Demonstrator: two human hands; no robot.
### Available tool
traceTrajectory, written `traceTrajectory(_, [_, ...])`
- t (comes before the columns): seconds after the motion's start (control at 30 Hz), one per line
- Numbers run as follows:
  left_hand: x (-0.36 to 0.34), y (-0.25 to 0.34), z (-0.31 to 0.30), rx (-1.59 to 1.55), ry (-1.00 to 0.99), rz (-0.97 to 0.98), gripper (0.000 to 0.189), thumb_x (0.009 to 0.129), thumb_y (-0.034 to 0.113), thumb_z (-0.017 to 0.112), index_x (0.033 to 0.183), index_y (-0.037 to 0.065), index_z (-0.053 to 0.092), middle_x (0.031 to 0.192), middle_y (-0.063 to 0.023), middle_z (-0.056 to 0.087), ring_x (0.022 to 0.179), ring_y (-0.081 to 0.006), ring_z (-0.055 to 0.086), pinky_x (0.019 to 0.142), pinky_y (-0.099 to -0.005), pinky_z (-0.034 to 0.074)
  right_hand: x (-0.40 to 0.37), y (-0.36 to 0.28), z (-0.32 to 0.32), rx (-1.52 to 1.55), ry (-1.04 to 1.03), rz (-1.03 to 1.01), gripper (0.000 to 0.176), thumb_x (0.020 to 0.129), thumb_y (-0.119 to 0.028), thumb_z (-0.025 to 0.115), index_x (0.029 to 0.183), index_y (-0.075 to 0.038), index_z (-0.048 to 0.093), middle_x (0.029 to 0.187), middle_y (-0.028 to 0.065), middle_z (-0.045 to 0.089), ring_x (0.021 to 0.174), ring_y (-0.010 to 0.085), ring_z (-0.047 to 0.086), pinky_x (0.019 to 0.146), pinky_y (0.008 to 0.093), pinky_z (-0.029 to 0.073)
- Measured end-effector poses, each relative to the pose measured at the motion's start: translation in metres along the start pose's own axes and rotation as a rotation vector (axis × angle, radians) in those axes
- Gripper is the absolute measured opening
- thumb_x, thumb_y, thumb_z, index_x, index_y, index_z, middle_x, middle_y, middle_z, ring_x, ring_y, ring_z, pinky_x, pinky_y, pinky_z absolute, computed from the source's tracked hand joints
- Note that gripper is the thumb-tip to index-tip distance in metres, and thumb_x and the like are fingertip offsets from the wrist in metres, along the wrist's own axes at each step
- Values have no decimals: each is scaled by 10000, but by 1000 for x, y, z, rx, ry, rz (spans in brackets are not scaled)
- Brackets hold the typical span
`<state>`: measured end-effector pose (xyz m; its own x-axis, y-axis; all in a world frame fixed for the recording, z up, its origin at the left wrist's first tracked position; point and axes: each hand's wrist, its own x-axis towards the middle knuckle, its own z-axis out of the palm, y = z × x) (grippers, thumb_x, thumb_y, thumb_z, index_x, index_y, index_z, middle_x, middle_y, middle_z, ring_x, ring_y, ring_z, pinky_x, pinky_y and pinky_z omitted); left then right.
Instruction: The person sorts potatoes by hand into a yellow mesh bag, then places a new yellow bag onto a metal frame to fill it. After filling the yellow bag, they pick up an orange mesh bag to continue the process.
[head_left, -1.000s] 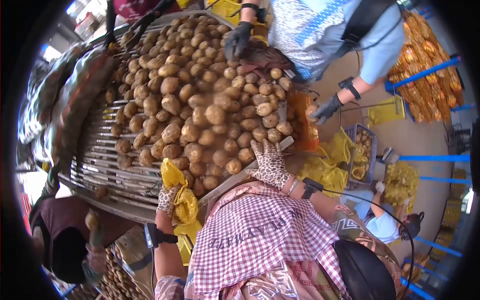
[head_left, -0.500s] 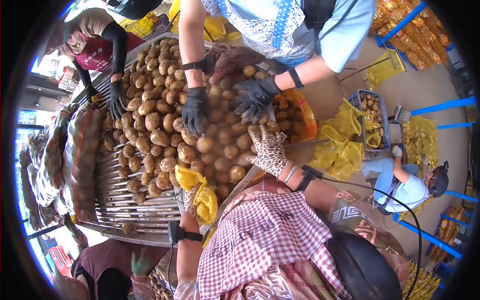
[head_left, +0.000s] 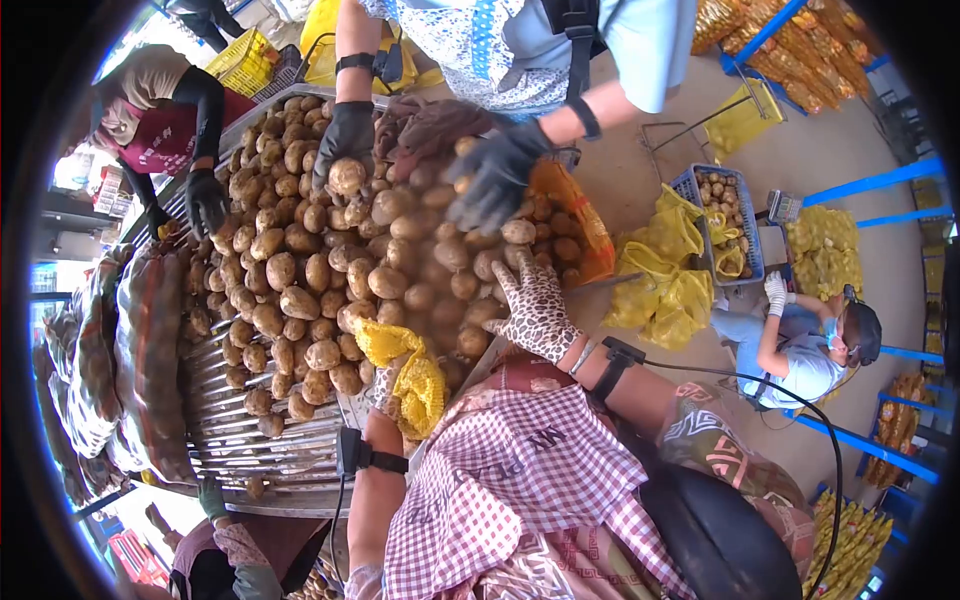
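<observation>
Potatoes [head_left: 299,302] lie massed on a slatted worktop [head_left: 250,440], apparently mid-handling: the left hand [head_left: 384,385] clutches a yellow mesh bag [head_left: 418,398] at their near side, the right hand [head_left: 538,315] rests wide-fingered at their right end, where grasping would call for curling inward.

Packing shed, potatoes [head_left: 299,303] (heaped), filled sacks [head_left: 150,370]

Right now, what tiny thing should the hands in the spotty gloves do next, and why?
Maybe the right hand should close gently around the potato near its thumb. I'd pick that because its fingers are spread open beside the pile, while the left hand is busy at the yellow mesh, which partly hides it.
</observation>
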<state>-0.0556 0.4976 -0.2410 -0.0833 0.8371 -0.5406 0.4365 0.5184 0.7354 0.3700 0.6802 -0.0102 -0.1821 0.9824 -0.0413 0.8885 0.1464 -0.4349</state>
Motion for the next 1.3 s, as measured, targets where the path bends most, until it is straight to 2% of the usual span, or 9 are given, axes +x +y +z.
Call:
traceTrajectory(0.23, [50,231,41,-874,-368,-164,348,910,164,575,1214,3,522,1055,-126,656,880,-246,663,727,-327,545,17,28,6,67,-3,155,947,665,-444,786,1420,-95,333,1460,222,269,1336,391,306,1078,516,285])
traceTrajectory(0.5, [66,330,82,-975,-547,-139,335,925,234,580,1188,28,555,1053,-106,657,920,-233,659,789,-344,551,44,64,11,498,23,394,763,802,-378,702,1365,15,368,1346,269,434,1278,379,407,1056,406,349])
traceTrajectory(0.67, [78,378,122,-642,-227,247,461,824,165,701,1242,52,540,1146,-57,618,1053,-185,571,931,-333,453,58,105,35,755,117,528,701,852,-349,668,1347,54,380,1299,240,490,1216,332,478,1020,385,382])
traceTrajectory(0.8, [33,385,58,-819,-439,185,398,845,162,679,1203,31,566,1085,-60,642,981,-180,599,859,-313,487,45,73,-6,387,281,351,613,867,-225,663,1343,48,390,1299,238,483,1217,313,471,1039,393,367])
traceTrajectory(0.9, [-31,335,-16,-967,-297,74,376,849,156,673,1185,22,573,1035,-73,656,923,-175,620,807,-302,508,32,29,-32,259,348,-81,445,843,-84,646,1251,14,498,1237,195,530,1167,322,508,1030,402,383])
traceTrajectory(1.03, [-126,217,-84,-1019,157,-76,370,850,140,669,1187,26,566,1028,-87,658,892,-172,632,789,-287,524,22,-22,-9,154,-175,-603,326,798,-185,681,1102,-72,653,1197,128,600,1134,284,544,1009,411,416])
traceTrajectory(1.17, [-155,107,-57,-235,399,-336,450,855,97,619,1288,47,509,1101,-85,647,974,-186,621,810,-299,512,28,-82,44,30,-575,-1019,460,842,-328,628,1253,-126,581,1421,130,416,1334,308,341,1108,463,257])
traceTrajectory(1.27, [-128,192,-38,353,394,-623,630,814,242,630,1369,33,414,1129,-174,636,1024,-314,617,857,-371,492,30,-110,58,-85,-671,-1092,492,829,-330,639,1279,-149,562,1467,129,346,1363,320,285,1115,487,230])
traceTrajectory(1.3, [-118,215,-31,238,392,-580,651,794,294,618,1358,36,419,1135,-221,617,1053,-349,596,879,-397,474,30,-108,59,-29,-655,-1093,486,823,-319,642,1270,-141,569,1444,134,376,1343,320,316,1093,490,257])
